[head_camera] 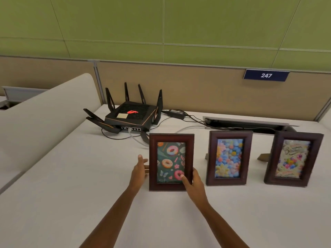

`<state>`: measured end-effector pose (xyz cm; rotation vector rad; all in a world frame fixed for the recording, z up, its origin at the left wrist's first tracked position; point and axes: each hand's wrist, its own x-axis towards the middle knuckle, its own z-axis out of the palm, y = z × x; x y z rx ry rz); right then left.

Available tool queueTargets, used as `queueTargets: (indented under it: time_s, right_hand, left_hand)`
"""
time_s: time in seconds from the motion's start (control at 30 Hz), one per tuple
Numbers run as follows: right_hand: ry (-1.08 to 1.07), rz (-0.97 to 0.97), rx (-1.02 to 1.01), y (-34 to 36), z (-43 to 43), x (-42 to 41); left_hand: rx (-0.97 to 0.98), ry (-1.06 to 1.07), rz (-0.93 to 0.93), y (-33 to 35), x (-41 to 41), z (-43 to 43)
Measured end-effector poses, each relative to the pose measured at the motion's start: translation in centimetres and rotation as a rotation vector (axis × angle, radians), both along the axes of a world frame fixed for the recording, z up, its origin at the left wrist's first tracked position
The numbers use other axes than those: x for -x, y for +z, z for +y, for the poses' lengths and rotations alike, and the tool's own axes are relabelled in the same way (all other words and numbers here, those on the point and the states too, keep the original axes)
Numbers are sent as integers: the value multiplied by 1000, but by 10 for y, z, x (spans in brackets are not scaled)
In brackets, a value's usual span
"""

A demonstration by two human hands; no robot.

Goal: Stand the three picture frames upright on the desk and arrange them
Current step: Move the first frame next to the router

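So there's a big white desk (71,185) with a tan partition (197,90) behind it and a green wall (161,24) above that. A blue sign (266,75) reading 247 hangs on the partition.

Back left on the desk sits a black router (131,115) with its antennas sticking up, cables (188,119) trailing off to the right toward a long cable slot (247,124) in the desktop.

Three dark wooden picture frames stand upright in a row, well apart from each other. The balloon frame (293,159) is on the right, the flower frame (228,158) is in the middle, and the donut frame (171,161) is on the left, sitting a bit nearer the camera than the other two.

The right hand (192,181) is closed on the donut frame's lower right corner, thumb across the front and fingers behind. The left hand (140,169) is open, fingers reaching behind that frame's left edge; can't tell whether it's actually touching.
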<state>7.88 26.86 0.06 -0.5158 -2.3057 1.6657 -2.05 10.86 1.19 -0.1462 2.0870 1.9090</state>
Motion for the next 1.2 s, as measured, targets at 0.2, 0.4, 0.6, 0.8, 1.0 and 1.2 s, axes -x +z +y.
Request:
queueTargets:
  time_s: [0.2, 0.4, 0.6, 0.8, 1.0, 1.2]
  right_hand:
    - [8, 43, 284, -5, 2, 14]
    - [6, 131, 421, -8, -9, 22]
    - [29, 172, 450, 5, -26, 52]
    - [147, 184, 432, 21, -62, 102]
    - [280, 113, 446, 21, -105, 155]
    - [368, 63, 504, 13, -141, 202]
  left_hand:
    - [-110, -231, -91, 1, 19, 4]
    - [-259, -324, -126, 10, 29, 6]
    - [-331, -332, -83, 22, 56, -22]
    - [-400, -233, -5, 32, 88, -59]
    - [-395, -48, 35, 27, 125, -102]
    - [-345, 75, 44, 16, 159, -136]
